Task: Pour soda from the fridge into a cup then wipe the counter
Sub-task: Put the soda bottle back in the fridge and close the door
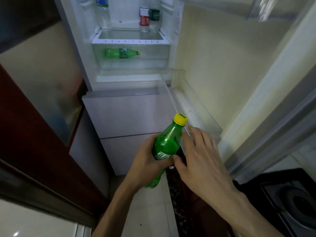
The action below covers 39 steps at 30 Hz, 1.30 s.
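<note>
I am holding the soda bottle (168,142) before the open fridge (130,106).
My left hand (145,161) is gripping its label band; my right hand (200,158) is lying wide open beside it, thumb touching the label.

The green bottle (166,144) in the left hand (145,161) has big white letters on its label (163,155). A thumb hides part of them, so they cannot be read. Its yellow cap (180,119) has a tiny dark mark, too small to read. In the fridge, the red-label bottle (144,19), the dark-label bottle (154,14) and the lying bottle (121,53) show writing that is too blurry to read.
</note>
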Tool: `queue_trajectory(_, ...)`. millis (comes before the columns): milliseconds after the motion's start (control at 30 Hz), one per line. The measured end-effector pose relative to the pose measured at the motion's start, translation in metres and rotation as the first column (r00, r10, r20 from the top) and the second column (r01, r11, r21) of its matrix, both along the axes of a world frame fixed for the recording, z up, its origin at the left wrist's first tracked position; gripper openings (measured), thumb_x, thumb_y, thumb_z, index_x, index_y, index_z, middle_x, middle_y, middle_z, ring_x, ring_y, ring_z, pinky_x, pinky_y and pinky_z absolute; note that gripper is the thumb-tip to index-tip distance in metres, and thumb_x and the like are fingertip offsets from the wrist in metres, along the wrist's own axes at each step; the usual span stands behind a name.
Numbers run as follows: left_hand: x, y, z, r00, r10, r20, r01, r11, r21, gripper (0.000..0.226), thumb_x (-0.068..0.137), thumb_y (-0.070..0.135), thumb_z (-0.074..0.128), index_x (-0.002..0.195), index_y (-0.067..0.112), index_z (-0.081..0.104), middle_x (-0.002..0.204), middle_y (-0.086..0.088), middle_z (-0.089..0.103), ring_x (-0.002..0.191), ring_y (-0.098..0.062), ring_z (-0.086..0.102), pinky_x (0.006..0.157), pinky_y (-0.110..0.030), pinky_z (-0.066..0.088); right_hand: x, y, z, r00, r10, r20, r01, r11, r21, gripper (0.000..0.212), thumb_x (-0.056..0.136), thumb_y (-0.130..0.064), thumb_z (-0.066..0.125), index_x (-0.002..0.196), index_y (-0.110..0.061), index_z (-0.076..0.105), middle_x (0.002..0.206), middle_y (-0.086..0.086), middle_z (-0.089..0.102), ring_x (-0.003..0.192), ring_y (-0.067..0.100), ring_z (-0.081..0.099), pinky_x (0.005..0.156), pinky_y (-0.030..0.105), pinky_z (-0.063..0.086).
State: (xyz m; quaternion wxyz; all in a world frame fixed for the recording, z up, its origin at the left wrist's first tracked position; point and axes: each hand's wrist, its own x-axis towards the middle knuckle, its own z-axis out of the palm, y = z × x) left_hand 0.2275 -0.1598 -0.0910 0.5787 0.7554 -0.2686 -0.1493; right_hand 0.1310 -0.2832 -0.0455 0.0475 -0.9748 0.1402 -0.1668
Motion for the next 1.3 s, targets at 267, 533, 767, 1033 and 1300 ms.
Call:
queue_trajectory(267, -0.002, -0.013, 0.008, 0.995, 0.047, 0.086, -0.043, 0.998, -0.044, 0.074, 0.075, 0.023, 0.08, 0.134, 0.044, 0.041, 0.12, 0.019, 0.063, 0.102, 0.005, 0.063, 0.08, -0.014, 0.053, 0.004, -0.016, 0.016, 0.993, 0.078, 0.094, -0.087, 0.992, 0.088, 0.064, 0.082, -0.043, 0.042, 0.136, -0.009, 0.049, 0.137, 0.007, 0.051, 0.126, 0.026, 0.047, 0.107, 0.039, 0.036)
queue_trajectory(533, 0.032, -0.005, 0.036, 0.962, 0.134, 0.24, -0.135, 0.991, -0.011, 0.077, 0.068, 0.041, 0.071, 0.138, 0.028, 0.042, 0.117, 0.006, 0.066, 0.103, -0.007, 0.065, 0.088, -0.036, 0.054, 0.038, -0.009, 0.038, 0.95, 0.225, 0.215, -0.267, 0.943, 0.197, 0.057, 0.081, -0.036, 0.052, 0.131, -0.008, 0.05, 0.13, 0.006, 0.054, 0.117, 0.024, 0.05, 0.1, 0.037, 0.043)
queue_trajectory(767, 0.08, 0.004, 0.06, 0.876, 0.255, 0.409, -0.289, 0.957, 0.022, 0.082, 0.068, 0.055, 0.066, 0.141, 0.027, 0.042, 0.118, -0.003, 0.054, 0.109, -0.019, 0.057, 0.092, -0.046, 0.051, 0.087, -0.007, 0.064, 0.896, 0.293, 0.333, -0.43, 0.759, 0.489, 0.046, 0.089, -0.024, 0.065, 0.133, -0.02, 0.051, 0.119, -0.009, 0.056, 0.107, 0.007, 0.056, 0.087, 0.014, 0.042)
queue_trajectory(1033, 0.164, 0.022, 0.11, 0.761, 0.322, 0.564, -0.376, 0.927, -0.022, 0.073, 0.066, 0.039, 0.074, 0.134, 0.03, 0.048, 0.116, 0.0, 0.053, 0.106, -0.02, 0.054, 0.088, -0.044, 0.052, 0.177, 0.011, 0.098, 0.854, 0.188, 0.485, -0.49, 0.604, 0.629, 0.027, 0.086, -0.022, 0.065, 0.113, -0.025, 0.063, 0.103, -0.006, 0.069, 0.091, 0.001, 0.065, 0.078, 0.014, 0.052)
queue_trajectory(1300, 0.271, 0.021, 0.172, 0.594, 0.332, 0.732, -0.355, 0.925, -0.132, 0.071, 0.069, 0.008, 0.083, 0.131, 0.026, 0.052, 0.121, 0.002, 0.055, 0.111, -0.017, 0.053, 0.09, -0.022, 0.046, 0.26, 0.024, 0.152, 0.794, 0.14, 0.591, -0.541, 0.607, 0.583, 0.027, 0.088, -0.015, 0.064, 0.112, -0.026, 0.064, 0.102, -0.013, 0.066, 0.095, -0.004, 0.06, 0.074, 0.004, 0.043)
